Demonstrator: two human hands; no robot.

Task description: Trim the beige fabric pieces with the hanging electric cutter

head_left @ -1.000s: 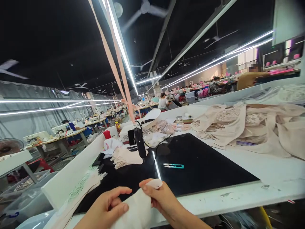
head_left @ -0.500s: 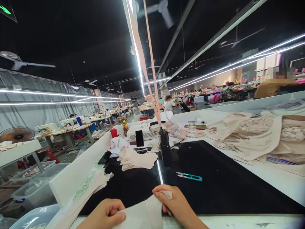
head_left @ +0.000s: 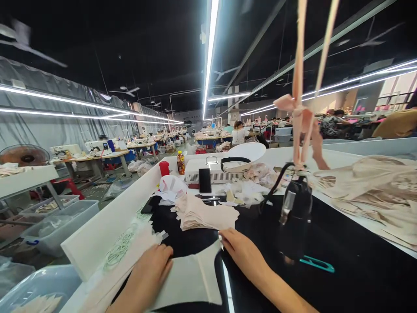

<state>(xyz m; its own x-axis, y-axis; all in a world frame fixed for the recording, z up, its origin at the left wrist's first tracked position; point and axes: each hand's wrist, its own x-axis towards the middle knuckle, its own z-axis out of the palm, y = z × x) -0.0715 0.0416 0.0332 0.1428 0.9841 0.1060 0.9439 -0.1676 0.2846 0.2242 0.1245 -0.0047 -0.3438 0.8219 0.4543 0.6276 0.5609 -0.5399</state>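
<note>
A pale off-white fabric piece (head_left: 192,278) with curved edges lies spread over the black mat in front of me. My left hand (head_left: 151,271) is at its left edge, fingers bent down onto the cloth. At its upper right corner my right hand (head_left: 246,254) pinches the fabric between thumb and fingers. Just beyond is a stack of cream fabric pieces (head_left: 205,213). To the right of my right hand, a black tool (head_left: 295,217) with a cable hangs from peach cloth strips. Teal thread snips (head_left: 317,264) lie beside it, their blades hidden behind it.
Light lace-patterned pieces (head_left: 120,248) lie along the left wall of the table. A phone (head_left: 205,180) leans on a white box (head_left: 192,171) at the back. Beige garments (head_left: 374,187) are piled on the right. Clear plastic bins (head_left: 61,226) stand on the floor at left.
The fabric piece has moved forward from the near edge onto the mat and is flatter, both hands moving with it. My view has shifted, so the hanging tool appears farther right.
</note>
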